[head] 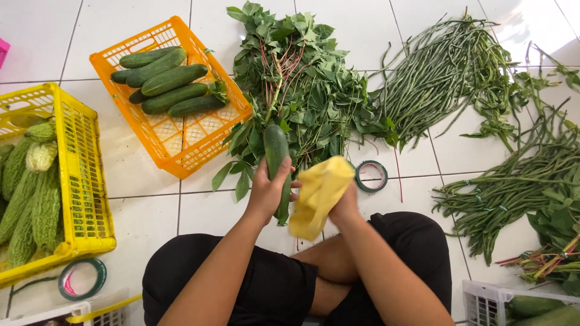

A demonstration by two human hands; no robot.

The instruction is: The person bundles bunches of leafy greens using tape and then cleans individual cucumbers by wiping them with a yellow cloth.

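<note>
My left hand [266, 192] wraps around a dark green cucumber [277, 158], holding it upright over my lap so its whole side is exposed. My right hand [345, 205] bunches a yellow cloth [317, 194] just beside it. The orange crate [199, 148] of cucumbers sits within easy reach, past my left knee.

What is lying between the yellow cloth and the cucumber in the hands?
Nothing visible does. The left hand holds the cucumber upright, and the right hand holds the yellow cloth right beside it, with only a narrow open gap. The leafy greens lie behind on the floor.
</note>
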